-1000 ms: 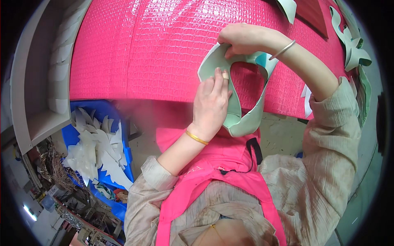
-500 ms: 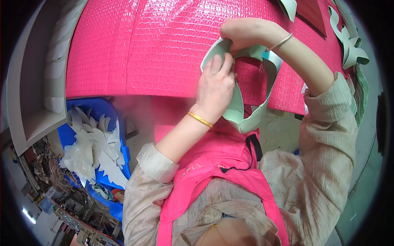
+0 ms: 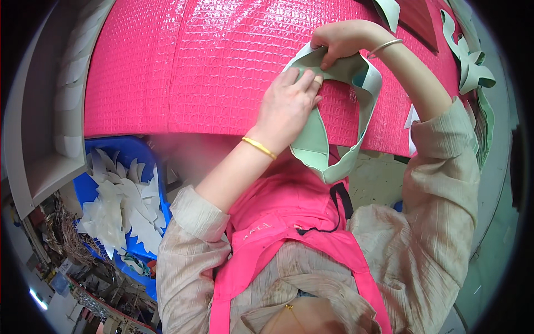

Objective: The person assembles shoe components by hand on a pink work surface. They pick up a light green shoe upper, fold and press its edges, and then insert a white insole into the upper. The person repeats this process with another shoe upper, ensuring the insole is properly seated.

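Note:
A pale green, leather-like looped piece [image 3: 311, 142] stands over the near edge of the pink table, its seamed end toward my body. My right hand [image 3: 345, 42] pinches its far rim, thumb on the inner face and the other fingers behind the wall. My left hand [image 3: 286, 106] is on the piece's left side, bent fingers pressed against the inner face close to the right thumb. The left palm's underside is hidden. A bit of teal shows inside the loop's right wall.
The pink textured table cover [image 3: 222, 72] spreads ahead. A blue bin [image 3: 119, 143] of white offcuts [image 3: 133, 203] stands at lower left, beside a grey tray [image 3: 41, 183] with pale pieces. More green pieces [image 3: 473, 72] hang at the right edge, near a dark red flat item [image 3: 420, 25].
My right thumb now shows on the inner face, where it was hidden before. My left hand has shifted slightly left and down, and the loop has turned a little.

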